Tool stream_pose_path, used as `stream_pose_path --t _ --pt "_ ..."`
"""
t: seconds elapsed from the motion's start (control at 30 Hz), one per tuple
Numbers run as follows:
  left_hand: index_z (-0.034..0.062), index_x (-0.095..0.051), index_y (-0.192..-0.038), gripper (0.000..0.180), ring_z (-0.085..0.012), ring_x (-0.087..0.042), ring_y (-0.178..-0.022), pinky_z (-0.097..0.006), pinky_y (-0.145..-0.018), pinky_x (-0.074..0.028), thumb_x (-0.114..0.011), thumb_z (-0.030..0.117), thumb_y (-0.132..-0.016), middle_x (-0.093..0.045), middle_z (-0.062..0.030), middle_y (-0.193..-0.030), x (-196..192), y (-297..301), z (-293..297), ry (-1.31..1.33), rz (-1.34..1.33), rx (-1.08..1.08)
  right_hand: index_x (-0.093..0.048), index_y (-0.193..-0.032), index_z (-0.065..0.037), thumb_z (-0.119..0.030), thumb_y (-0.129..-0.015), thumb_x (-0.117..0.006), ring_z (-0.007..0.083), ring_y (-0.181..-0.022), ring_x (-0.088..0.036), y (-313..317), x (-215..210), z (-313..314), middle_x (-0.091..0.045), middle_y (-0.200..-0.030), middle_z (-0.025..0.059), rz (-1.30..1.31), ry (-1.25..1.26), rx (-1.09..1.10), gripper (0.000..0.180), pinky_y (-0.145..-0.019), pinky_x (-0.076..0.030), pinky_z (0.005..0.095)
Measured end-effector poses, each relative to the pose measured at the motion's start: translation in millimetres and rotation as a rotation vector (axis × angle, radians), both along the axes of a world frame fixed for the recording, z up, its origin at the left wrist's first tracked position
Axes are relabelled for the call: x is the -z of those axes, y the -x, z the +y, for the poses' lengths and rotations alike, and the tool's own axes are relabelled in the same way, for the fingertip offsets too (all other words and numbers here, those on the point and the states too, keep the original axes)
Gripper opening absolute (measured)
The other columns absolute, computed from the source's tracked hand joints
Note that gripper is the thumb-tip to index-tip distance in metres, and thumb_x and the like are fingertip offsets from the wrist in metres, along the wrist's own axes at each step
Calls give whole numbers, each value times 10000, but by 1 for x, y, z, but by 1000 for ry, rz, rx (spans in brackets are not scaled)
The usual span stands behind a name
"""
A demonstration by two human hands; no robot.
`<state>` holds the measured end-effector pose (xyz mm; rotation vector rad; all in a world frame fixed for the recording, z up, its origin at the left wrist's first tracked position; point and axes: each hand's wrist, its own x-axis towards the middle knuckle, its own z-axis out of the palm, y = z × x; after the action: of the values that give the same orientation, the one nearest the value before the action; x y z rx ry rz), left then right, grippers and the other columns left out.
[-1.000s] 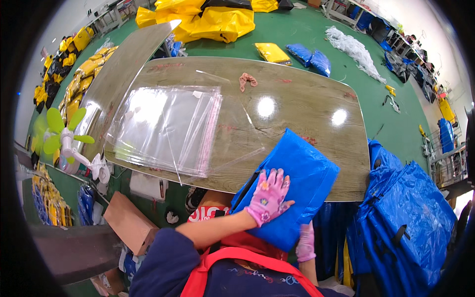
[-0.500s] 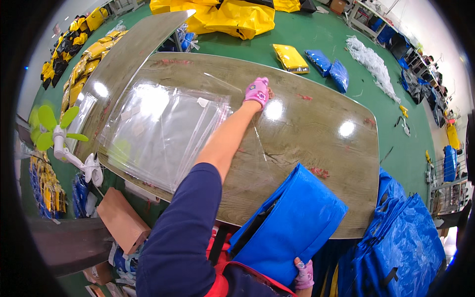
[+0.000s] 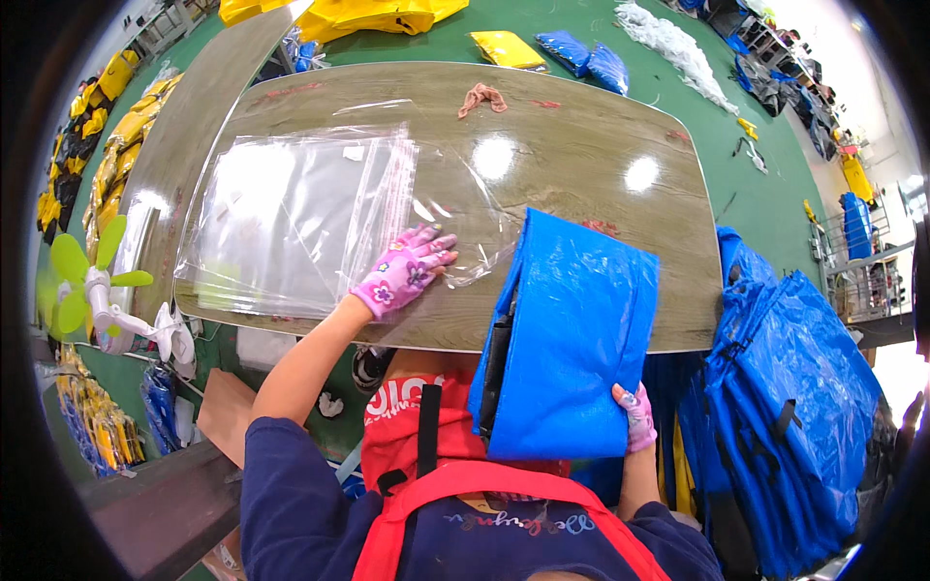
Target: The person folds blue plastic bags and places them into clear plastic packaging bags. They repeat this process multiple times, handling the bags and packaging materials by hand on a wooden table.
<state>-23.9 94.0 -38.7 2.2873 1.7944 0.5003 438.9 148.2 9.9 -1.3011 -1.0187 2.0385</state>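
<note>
The hands are apart. The left hand [image 3: 402,274], in a pink flowered glove, lies palm down at the right edge of the clear bags [image 3: 300,213], its fingers spread and closed on nothing. The right hand [image 3: 636,418], gloved alike, is clamped on the lower right edge of the blue bundle [image 3: 576,329], its thumb in front. The bundle is folded, with a black strip along its left side; its upper part is over the table [image 3: 581,160], its lower part in front of the red apron [image 3: 455,431].

The clear bags lie flat in a loose, overlapping stack, glare hiding part of them. On the floor beyond the table, clear wrapping holds yellow material in one pack [image 3: 508,49] and blue in two others [image 3: 563,52]. More blue material [image 3: 794,378] hangs in folds right of the table.
</note>
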Motion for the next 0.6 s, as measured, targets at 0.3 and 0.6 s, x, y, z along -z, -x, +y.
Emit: stream_pose_path --t 0.3,0.6 --pt "178 -422 -1414 502 -342 -286 -1390 -518 -1155 -147 -470 365 -951 -349 -87 -1498 -26 -17 -16 28 246 -140 -505 -1284 15 -178 -777 -754 216 -1011 -624 6 -28 -22 -619 -1176 126 27 12 -196 597 -882 -528 354" --pt "137 -487 -1374 427 -303 -246 -1416 -480 -1167 -98 -309 267 -1008 -353 -115 -1496 -26 -17 -2 159 102 -225 -523 -1243 28 -159 -807 -727 204 -929 -657 8 -33 -17 -649 -1103 134 12 6 -192 517 -815 -560 335"
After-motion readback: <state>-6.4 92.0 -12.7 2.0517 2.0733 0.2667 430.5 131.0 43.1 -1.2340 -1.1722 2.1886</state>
